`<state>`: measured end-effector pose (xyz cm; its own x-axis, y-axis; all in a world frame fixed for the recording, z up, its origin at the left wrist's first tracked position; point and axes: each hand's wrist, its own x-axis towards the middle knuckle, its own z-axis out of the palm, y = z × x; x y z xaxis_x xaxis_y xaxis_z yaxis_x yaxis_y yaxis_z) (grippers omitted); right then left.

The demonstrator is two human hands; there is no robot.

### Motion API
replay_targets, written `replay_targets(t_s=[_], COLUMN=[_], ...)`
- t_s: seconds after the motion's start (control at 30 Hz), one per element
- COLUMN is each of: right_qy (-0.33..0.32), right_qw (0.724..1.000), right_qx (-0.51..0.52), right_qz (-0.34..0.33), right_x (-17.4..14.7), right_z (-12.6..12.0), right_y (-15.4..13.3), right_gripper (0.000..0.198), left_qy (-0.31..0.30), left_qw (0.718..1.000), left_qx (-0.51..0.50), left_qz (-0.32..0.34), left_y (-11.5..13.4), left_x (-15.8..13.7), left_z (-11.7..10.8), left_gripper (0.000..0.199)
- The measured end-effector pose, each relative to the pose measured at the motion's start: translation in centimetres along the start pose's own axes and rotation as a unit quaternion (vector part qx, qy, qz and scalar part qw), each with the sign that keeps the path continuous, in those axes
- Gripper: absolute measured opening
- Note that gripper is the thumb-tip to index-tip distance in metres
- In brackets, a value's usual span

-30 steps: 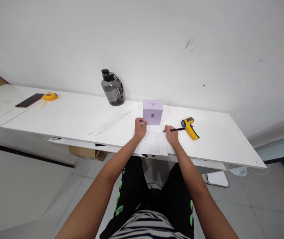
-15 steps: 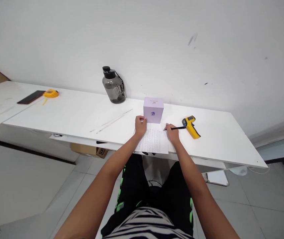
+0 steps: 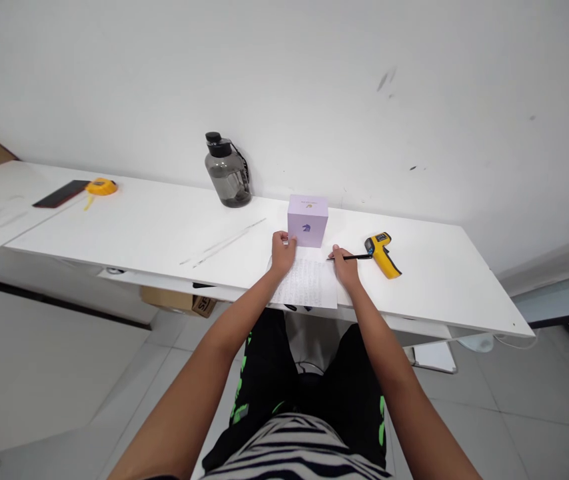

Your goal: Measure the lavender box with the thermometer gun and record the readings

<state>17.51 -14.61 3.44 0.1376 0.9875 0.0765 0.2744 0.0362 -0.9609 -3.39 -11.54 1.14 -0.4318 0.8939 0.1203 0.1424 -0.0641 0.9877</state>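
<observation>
My right hand (image 3: 345, 268) is closed around a black pen (image 3: 359, 257), its tip pointing left over the upper right edge of a written sheet of paper (image 3: 307, 283). Rows of small handwriting cover much of that sheet, which reaches the desk's front edge. At the paper's upper left rests my left hand (image 3: 283, 253), fingers bent, with a gap between thumb and forefinger. Its thumb is against or very near the lower left corner of a lilac box (image 3: 307, 227) standing behind the paper. Just beyond the pen's far end lies a yellow infrared thermometer (image 3: 384, 255).
A grey water bottle (image 3: 228, 175) stands against the wall on the white desk (image 3: 164, 227). Farther left are a yellow tape measure (image 3: 101, 187) and a flat dark object (image 3: 62, 194). A cardboard box (image 3: 179, 300) shows below the desk.
My left hand has shifted very slightly up and to the right. My right hand and the pen look almost unmoved.
</observation>
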Motion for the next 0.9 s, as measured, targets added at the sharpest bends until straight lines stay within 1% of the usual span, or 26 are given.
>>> replay_targets(t_s=[0.07,0.23,0.3,0.37,0.5,0.67,0.73,0.8,0.87,0.9], right_qy=[0.001,0.005,0.002,0.000,0.000,0.001,0.005,0.005,-0.017,-0.037], right_qw=[1.000,1.000,1.000,1.000,1.000,1.000,0.999,0.997,0.989,0.980], right_qx=[0.000,0.002,0.001,0.001,-0.006,-0.019,-0.037,-0.074,-0.138,-0.182], right_qz=[-0.001,-0.007,-0.008,-0.004,0.002,-0.003,-0.008,-0.024,-0.051,-0.068], right_x=[0.0,-0.1,-0.1,-0.2,-0.3,-0.1,0.0,-0.1,-0.5,-0.8], right_z=[0.0,0.0,0.0,0.0,-0.1,0.0,0.1,0.2,0.3,0.4], right_y=[0.0,0.1,0.1,0.0,-0.3,-0.1,0.2,0.3,0.1,-0.1], right_gripper=[0.068,0.071,0.073,0.074,0.075,0.075,0.076,0.071,0.059,0.052], left_qy=[-0.004,-0.002,-0.004,-0.019,-0.062,-0.056,-0.054,-0.051,-0.044,-0.041], left_qw=[1.000,1.000,1.000,0.999,0.997,0.997,0.997,0.997,0.998,0.998], left_qx=[0.006,0.012,0.012,0.017,0.034,0.049,0.049,0.048,0.050,0.053], left_qz=[0.009,0.020,0.024,0.031,0.043,0.024,0.022,0.015,0.005,0.001], left_y=[-0.1,-0.6,-0.7,-0.7,-0.4,0.3,0.4,0.6,0.9,1.1], left_x=[0.1,0.5,0.5,0.4,0.1,0.0,0.1,0.1,0.2,0.1], left_z=[0.0,-0.1,-0.2,-0.2,-0.3,-0.1,0.0,0.1,0.0,-0.1], left_gripper=[0.020,0.038,0.041,0.043,0.042,0.033,0.033,0.034,0.032,0.030])
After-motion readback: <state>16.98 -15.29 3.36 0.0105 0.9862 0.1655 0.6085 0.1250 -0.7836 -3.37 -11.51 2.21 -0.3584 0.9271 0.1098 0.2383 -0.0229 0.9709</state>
